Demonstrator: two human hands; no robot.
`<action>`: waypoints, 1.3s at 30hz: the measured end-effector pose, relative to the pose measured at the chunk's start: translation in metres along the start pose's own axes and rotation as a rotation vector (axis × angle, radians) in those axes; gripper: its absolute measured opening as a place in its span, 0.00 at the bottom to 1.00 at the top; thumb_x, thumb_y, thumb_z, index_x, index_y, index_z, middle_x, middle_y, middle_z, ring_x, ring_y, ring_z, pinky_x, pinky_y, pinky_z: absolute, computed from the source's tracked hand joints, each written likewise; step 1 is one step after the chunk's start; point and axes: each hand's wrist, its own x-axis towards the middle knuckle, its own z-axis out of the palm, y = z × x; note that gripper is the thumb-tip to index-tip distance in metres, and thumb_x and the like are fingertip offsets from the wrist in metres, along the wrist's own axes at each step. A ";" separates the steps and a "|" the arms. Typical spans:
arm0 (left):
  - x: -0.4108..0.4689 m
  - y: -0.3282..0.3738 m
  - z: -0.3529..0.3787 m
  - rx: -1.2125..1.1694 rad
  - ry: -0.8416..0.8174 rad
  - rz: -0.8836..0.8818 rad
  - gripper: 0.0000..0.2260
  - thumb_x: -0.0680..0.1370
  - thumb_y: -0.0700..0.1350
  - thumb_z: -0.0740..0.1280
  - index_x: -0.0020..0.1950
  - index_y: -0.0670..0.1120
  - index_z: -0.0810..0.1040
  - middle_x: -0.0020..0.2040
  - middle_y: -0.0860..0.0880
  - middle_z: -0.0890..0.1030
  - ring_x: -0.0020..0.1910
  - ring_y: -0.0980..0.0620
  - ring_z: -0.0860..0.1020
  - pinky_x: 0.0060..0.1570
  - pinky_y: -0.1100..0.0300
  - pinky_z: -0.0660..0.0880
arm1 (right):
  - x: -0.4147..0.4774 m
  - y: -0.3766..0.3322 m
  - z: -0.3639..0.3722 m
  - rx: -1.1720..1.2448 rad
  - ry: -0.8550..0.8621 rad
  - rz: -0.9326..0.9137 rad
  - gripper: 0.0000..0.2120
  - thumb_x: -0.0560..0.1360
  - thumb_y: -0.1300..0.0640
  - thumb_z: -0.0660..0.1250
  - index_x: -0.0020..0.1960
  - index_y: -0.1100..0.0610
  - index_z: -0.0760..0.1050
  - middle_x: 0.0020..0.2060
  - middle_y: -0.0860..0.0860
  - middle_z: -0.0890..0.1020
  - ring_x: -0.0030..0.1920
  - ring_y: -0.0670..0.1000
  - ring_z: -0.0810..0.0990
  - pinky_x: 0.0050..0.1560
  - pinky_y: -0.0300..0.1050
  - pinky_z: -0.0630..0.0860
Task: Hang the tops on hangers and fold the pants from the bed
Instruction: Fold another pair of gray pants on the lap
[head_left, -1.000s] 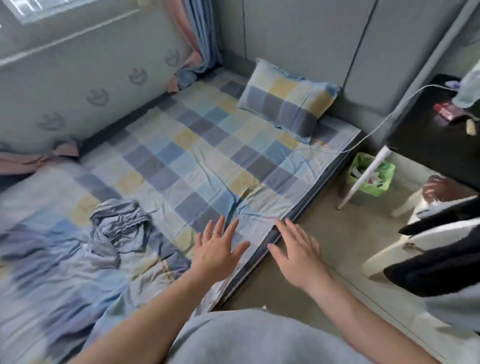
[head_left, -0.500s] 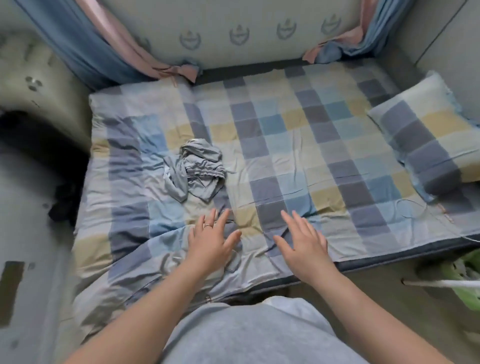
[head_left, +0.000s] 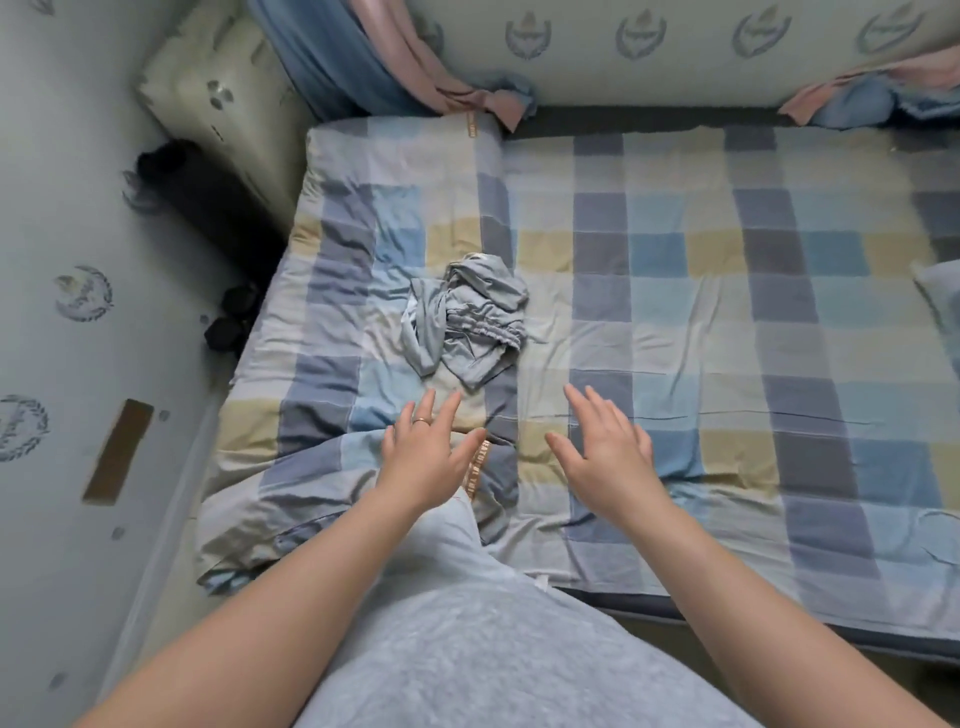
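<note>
On the bed (head_left: 675, 312): crumpled pants (head_left: 467, 322) | left hand (head_left: 426, 457), right hand (head_left: 602, 452) released, empty

Grey-blue garment (head_left: 465, 317) on a blue, yellow and grey checked sheet (head_left: 675, 291).

Soft, even daylight with a cool blue-grey cast, medium bright. I can't tell the source. Shadows are weak: a faint smudge under my left hand (head_left: 426, 457) and my right hand (head_left: 605, 457) on the bed (head_left: 675, 322), plus light shading in the sheet creases. Darkest patch is the gap (head_left: 218, 208) left of the mattress, where black things lose all detail. Whole frame is slightly soft and smeary; the grey garment (head_left: 467, 322) has readable but mushy folds. My shirt (head_left: 467, 649) at the bottom is blurred. Wide-angle bend: the wall (head_left: 675, 67) and bed edges curve toward the corners.
</note>
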 end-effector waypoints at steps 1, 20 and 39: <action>0.008 0.003 -0.002 0.000 0.004 0.001 0.29 0.81 0.65 0.53 0.81 0.59 0.52 0.82 0.49 0.50 0.81 0.45 0.47 0.76 0.43 0.49 | 0.003 0.000 -0.003 0.004 0.003 -0.002 0.30 0.82 0.39 0.55 0.81 0.43 0.49 0.81 0.47 0.53 0.80 0.51 0.49 0.78 0.60 0.47; 0.341 -0.123 -0.017 -0.039 -0.200 -0.059 0.31 0.81 0.65 0.56 0.80 0.56 0.54 0.82 0.47 0.55 0.80 0.43 0.53 0.76 0.43 0.53 | 0.298 -0.087 0.093 -0.042 -0.098 0.137 0.31 0.82 0.41 0.56 0.81 0.43 0.49 0.81 0.47 0.54 0.80 0.50 0.51 0.77 0.58 0.49; 0.514 -0.207 0.124 -0.105 -0.420 -0.030 0.24 0.79 0.53 0.65 0.74 0.54 0.66 0.81 0.42 0.46 0.79 0.42 0.49 0.76 0.41 0.50 | 0.620 -0.148 0.277 -0.441 -0.294 0.048 0.30 0.78 0.43 0.63 0.76 0.49 0.57 0.69 0.54 0.72 0.69 0.60 0.70 0.67 0.62 0.61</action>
